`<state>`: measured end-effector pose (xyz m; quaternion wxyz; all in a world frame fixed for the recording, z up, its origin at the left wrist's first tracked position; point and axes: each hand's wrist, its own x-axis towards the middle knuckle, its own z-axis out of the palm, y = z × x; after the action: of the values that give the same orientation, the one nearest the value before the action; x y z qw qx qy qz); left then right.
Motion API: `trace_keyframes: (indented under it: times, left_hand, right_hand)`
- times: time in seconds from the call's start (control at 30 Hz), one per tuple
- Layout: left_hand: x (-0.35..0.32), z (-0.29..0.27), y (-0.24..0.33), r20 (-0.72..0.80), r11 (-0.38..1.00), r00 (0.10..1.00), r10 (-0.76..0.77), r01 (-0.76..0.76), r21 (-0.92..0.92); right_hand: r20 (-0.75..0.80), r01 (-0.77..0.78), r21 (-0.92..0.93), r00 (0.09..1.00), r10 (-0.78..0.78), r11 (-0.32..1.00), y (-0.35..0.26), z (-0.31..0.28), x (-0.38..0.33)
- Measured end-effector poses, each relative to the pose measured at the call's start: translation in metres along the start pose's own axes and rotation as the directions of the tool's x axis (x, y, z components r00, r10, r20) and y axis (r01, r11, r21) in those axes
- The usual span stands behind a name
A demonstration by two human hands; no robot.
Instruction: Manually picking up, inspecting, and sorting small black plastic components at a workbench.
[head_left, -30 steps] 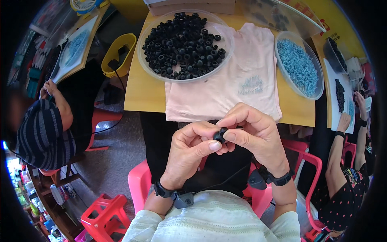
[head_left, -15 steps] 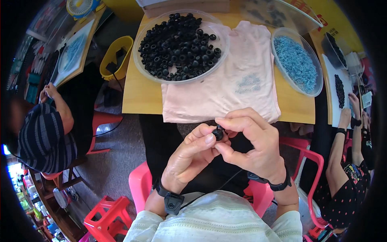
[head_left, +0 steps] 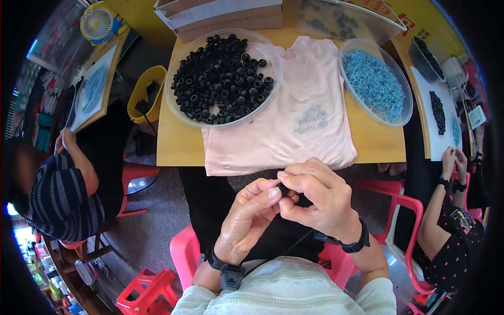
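Between my fingertips, just off the table's front edge, is a small round black part (head_left: pixel 284 190). My left hand (head_left: pixel 248 214) pinches it from the left, thumb on top. The fingers of my right hand (head_left: pixel 321 197) close on its other side, covering much of it. Ahead lies a pink cloth (head_left: pixel 252 152) with a faded grey print, hanging slightly over the edge. A shallow clear round tray (head_left: pixel 265 113) full of similar black parts rests partly on the cloth. To the right, a clear oval tray (head_left: pixel 405 114) holds many small light-blue pieces.
A wooden table (head_left: pixel 178 147) spans the front. Behind stand a cardboard box (head_left: pixel 226 18) and a clear plastic bin (head_left: pixel 346 23). A yellow bin (head_left: pixel 152 113) is at the left. People work at side tables, and a pink chair (head_left: pixel 412 231) stands to the right.
My right thumb and forefinger have drawn closer together around the black part, hiding more of it. The view has shifted, so the table sits lower. The right-hand person's hands have moved.
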<state>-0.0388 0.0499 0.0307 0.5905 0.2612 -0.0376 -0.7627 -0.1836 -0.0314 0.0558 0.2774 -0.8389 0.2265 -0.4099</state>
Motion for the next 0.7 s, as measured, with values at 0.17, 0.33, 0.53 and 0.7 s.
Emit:
trace_keyframes:
  times: [0.17,0.33,0.53,0.7]
  left_hand:
    - [0.009,0.002,-0.005,-0.009,0.996,0.997,0.071,-0.071,0.055]
    - [0.008,0.011,-0.001,0.032,0.980,0.989,0.147,-0.150,0.129]
    - [0.007,0.013,0.006,0.096,0.972,0.982,0.163,-0.177,0.152]
    - [0.007,0.011,0.006,0.125,0.931,0.965,0.231,-0.257,0.260]
  right_hand:
    - [-0.037,-0.065,0.045,0.997,0.067,0.997,0.006,0.003,-0.008]
    - [-0.065,-0.039,-0.003,0.997,0.039,0.999,-0.001,-0.003,0.001]
    - [-0.044,-0.005,0.027,0.999,0.006,1.000,-0.003,-0.013,0.012]
    - [-0.012,0.000,0.016,1.000,0.001,1.000,-0.006,-0.011,0.008]
